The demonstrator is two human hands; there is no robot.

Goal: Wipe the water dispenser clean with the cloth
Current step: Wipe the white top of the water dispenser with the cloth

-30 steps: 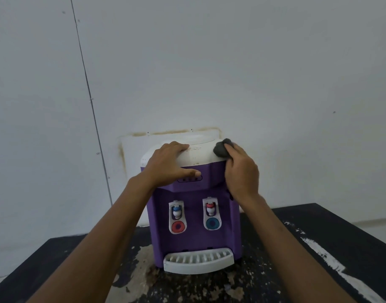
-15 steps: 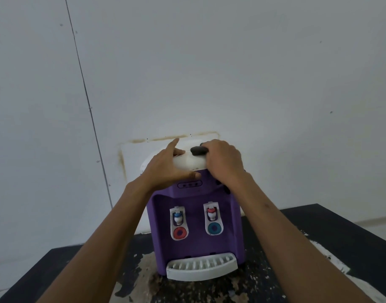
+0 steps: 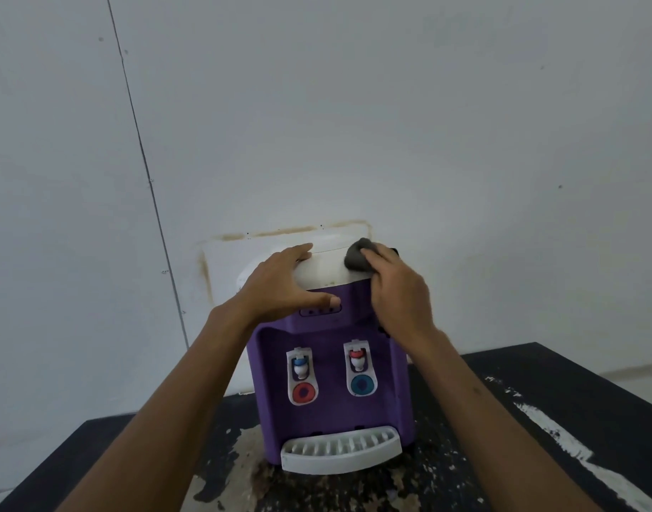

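On the white top of the water dispenser (image 3: 331,382), the right hand (image 3: 398,293) pinched the cloth (image 3: 355,257) at two o'clock; unwiped surface lay toward nine, under the flat, spread left hand (image 3: 280,286).

The water dispenser (image 3: 331,397) stands upright, a purple body with a white top, two white taps on its front and a white drip tray at its foot. The cloth (image 3: 355,259), dark grey and bunched, lies pressed on the white top under the right hand's fingertips (image 3: 378,255).
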